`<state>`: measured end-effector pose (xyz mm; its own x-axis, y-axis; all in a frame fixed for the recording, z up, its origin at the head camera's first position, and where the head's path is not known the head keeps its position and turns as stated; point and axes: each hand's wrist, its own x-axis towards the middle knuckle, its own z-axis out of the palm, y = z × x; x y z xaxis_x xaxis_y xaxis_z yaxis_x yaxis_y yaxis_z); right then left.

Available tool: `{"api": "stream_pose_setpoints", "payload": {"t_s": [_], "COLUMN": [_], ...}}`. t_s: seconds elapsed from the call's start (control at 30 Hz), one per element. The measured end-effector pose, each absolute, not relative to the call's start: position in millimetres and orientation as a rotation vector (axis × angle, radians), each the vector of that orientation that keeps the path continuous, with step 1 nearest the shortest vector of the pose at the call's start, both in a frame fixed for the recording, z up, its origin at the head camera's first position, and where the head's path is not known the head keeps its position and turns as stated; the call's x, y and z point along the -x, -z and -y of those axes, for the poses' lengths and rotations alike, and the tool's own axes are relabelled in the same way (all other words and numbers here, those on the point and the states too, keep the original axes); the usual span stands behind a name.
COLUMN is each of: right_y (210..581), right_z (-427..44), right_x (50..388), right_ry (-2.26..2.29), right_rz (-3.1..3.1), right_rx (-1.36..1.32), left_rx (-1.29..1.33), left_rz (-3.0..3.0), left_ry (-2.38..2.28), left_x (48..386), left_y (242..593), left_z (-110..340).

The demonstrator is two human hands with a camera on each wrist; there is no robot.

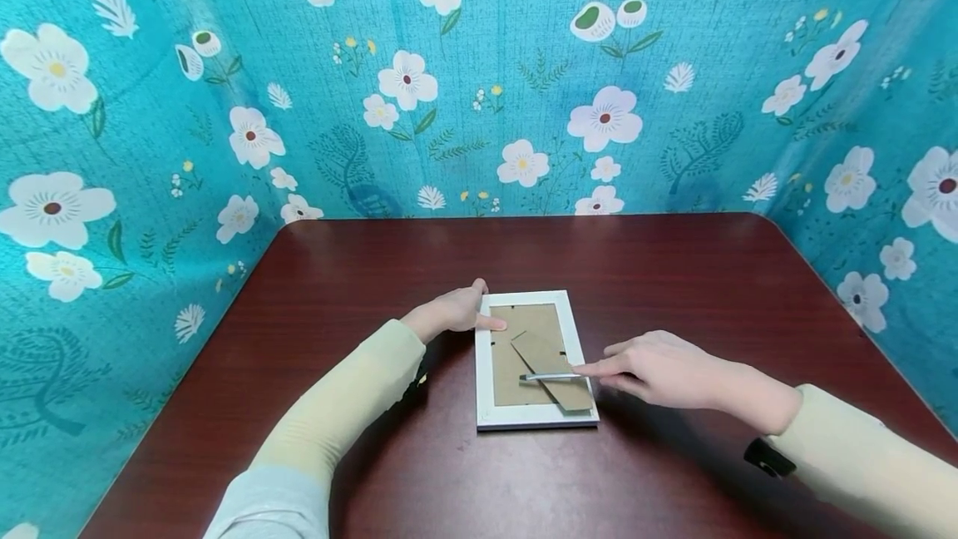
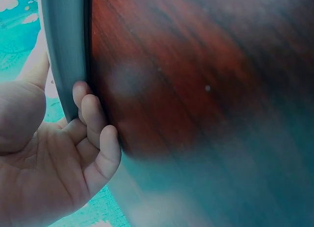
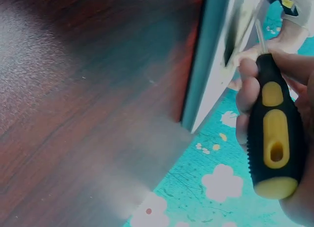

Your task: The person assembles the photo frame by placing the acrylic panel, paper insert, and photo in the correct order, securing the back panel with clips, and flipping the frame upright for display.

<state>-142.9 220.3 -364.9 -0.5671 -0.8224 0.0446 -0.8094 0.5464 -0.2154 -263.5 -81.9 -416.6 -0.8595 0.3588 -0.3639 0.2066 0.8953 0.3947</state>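
Note:
A white picture frame (image 1: 486, 389) lies face down on the table, its brown backing board (image 1: 535, 318) upward. A folding stand leg (image 1: 572, 398) runs slantwise across the board. At the frame's left edge, my left hand (image 1: 458, 310) grips it, thumb over the back; the left wrist view shows curled fingers (image 2: 110, 148) against the side. My right hand (image 1: 666, 368) holds a screwdriver (image 3: 274, 138) by its black and yellow handle. The screwdriver's metal shaft (image 1: 554, 376) points left across the stand leg; whether its tip touches anything, I cannot tell.
Small black tabs (image 1: 563, 353) sit along the backing board's edges. The dark reddish-brown table (image 1: 389, 256) extends around the frame. A turquoise flowered cloth (image 1: 479, 106) rises behind the table and along both sides.

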Motion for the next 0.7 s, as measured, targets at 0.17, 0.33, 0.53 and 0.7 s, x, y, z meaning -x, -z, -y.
{"api": "stream_pose_setpoints", "payload": {"t_s": [0.17,0.33,0.53,0.7], "right_y": [357.6,353.9,352.0,350.2], "right_z": [-223.6,-225.4,-224.8,-222.1], "right_x": [138.1,137.0,135.1,133.4], "right_ry": [0.338,0.311,0.309,0.304], "right_rz": [-2.661,-2.647,-2.634,-2.650], "right_rx": [1.536,1.548,1.529,1.527], "left_rx": [-0.408,-0.415,-0.415,-0.417], "left_rz": [-2.619,-2.630,-2.636,-2.616], "left_ry": [-0.503,-0.484,-0.467,-0.520], "left_x": [263.5,263.3,263.5,264.2], "left_y": [417.1,417.9,418.3,420.8], "left_z": [81.6,81.9,81.4,82.3]}}
